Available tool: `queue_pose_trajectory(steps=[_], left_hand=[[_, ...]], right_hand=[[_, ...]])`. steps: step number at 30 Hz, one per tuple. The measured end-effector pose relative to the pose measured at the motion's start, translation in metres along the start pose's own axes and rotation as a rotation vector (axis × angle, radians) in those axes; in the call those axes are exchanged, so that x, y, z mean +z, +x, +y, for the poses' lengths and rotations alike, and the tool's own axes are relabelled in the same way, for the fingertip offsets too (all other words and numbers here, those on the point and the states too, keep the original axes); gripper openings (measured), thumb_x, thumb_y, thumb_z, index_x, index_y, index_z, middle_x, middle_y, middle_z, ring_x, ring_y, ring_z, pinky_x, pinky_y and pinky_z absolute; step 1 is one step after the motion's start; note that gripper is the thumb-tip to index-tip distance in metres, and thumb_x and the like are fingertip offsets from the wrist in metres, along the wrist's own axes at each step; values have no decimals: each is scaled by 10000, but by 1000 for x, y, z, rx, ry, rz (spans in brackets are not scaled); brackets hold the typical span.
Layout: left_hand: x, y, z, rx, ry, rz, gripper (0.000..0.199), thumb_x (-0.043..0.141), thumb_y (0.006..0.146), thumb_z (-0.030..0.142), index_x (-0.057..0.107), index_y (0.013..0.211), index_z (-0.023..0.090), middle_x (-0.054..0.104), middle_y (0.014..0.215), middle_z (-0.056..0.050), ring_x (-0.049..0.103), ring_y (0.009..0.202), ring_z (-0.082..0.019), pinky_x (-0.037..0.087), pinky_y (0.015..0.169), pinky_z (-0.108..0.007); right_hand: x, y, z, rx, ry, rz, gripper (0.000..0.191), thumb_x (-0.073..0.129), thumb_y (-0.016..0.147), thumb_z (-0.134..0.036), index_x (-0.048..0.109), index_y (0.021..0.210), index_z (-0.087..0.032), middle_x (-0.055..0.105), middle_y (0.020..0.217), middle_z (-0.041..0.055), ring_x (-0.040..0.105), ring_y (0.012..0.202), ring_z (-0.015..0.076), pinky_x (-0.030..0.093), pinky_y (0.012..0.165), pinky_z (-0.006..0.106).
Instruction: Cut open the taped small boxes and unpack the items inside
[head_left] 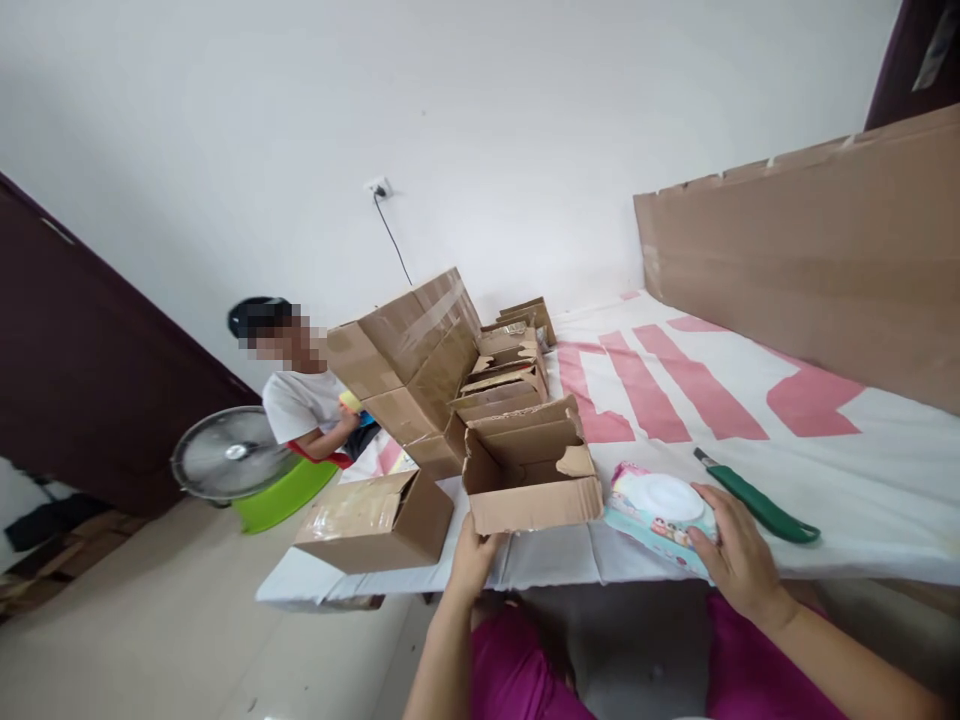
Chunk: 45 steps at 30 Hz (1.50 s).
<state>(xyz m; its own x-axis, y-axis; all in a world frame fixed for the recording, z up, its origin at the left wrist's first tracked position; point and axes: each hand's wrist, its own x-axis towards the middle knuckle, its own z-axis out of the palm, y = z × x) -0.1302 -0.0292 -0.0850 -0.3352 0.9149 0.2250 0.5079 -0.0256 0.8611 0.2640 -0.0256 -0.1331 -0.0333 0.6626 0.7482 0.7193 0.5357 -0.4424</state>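
Head view: left hand (475,562) grips a ragged-edged cardboard box (537,506) — right hand (741,562) clasps a glossy plastic wipes pack (660,512).

The wipes pack (660,512) by the right fingers (709,515) is light blue with pink. Past it, the box cutter (761,500) is green. The tablecloth (885,490) is white with pink shapes.

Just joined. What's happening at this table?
The left hand grips the near edge of an open cardboard box. The right hand holds a wipes pack just beside it. A green-handled knife lies to the right. More boxes stand behind, a closed-looking box sits left, and another person is at the far left side.
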Motion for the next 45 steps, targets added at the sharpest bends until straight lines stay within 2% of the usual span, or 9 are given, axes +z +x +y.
queue_pose_trajectory(steps=[6, 14, 20, 26, 30, 33, 36, 40, 45], left_hand=[[27, -44, 17, -51, 76, -19, 410, 631, 697, 561, 655, 761, 157, 678, 721, -71, 623, 649, -211, 506, 654, -341], [135, -70, 77, 75, -257, -405, 637, 561, 829, 545, 459, 1342, 182, 535, 1350, -158, 535, 1212, -277, 436, 1013, -418], [165, -88, 104, 239, -272, -479, 735, 625, 820, 511, 330, 1415, 198, 415, 1395, -164, 461, 1256, -289, 477, 967, -409], [180, -70, 146, 466, -351, -497, 860, 651, 805, 516, 205, 1476, 214, 228, 1477, -165, 304, 1367, -307, 411, 1063, -443], [199, -33, 179, 473, -412, -433, 935, 662, 775, 563, 172, 1483, 200, 146, 1519, -172, 243, 1399, -326, 348, 1110, -467], [206, -28, 190, 439, -442, -368, 900, 667, 766, 567, 228, 1455, 190, 211, 1485, -175, 309, 1360, -313, 387, 1077, -445], [202, -56, 179, 385, -378, -275, 787, 680, 768, 531, 333, 1388, 195, 363, 1347, -157, 423, 1246, -285, 474, 960, -391], [186, -108, 133, 237, -249, -191, 823, 773, 683, 465, 376, 1352, 194, 445, 1215, -141, 512, 1079, -269, 517, 798, -340], [152, -135, 77, 198, -117, -115, 702, 761, 701, 313, 444, 1322, 234, 481, 1148, -87, 515, 1101, -260, 463, 953, -393]], right_hand=[[-1, 0, 1, -11, 33, -22, 542, 437, 925, -424, 363, 1403, -179, 545, 1253, 162, 540, 1139, 307, 484, 930, 478], [-17, -13, 7, 8, 51, -29, 654, 483, 906, -486, 297, 1456, -184, 487, 1372, 175, 481, 1265, 321, 451, 1015, 504], [-28, -34, 6, 206, 110, -41, 772, 502, 879, -559, 215, 1492, -187, 418, 1440, 192, 443, 1305, 335, 444, 1023, 509], [-33, 40, 16, 343, 303, 74, 746, 512, 869, -573, 279, 1470, -199, 336, 1499, 168, 333, 1386, 315, 372, 1090, 490], [-41, 109, 23, 303, 373, 150, 744, 521, 855, -584, 328, 1438, -164, 367, 1477, 171, 344, 1377, 295, 319, 1118, 488], [-45, 123, 22, 286, 381, 193, 726, 537, 841, -580, 379, 1401, -146, 406, 1450, 178, 369, 1358, 298, 305, 1121, 504], [-44, 94, 14, 316, 367, 207, 645, 574, 831, -540, 449, 1348, -175, 463, 1399, 160, 425, 1315, 294, 358, 1089, 498], [-32, 28, 0, 350, 414, 132, 528, 583, 841, -476, 514, 1290, -207, 483, 1384, 139, 449, 1301, 285, 401, 1068, 470], [-4, -4, -20, 344, 543, -148, 554, 553, 864, -446, 451, 1368, -242, 447, 1449, 121, 423, 1341, 273, 400, 1084, 463]])
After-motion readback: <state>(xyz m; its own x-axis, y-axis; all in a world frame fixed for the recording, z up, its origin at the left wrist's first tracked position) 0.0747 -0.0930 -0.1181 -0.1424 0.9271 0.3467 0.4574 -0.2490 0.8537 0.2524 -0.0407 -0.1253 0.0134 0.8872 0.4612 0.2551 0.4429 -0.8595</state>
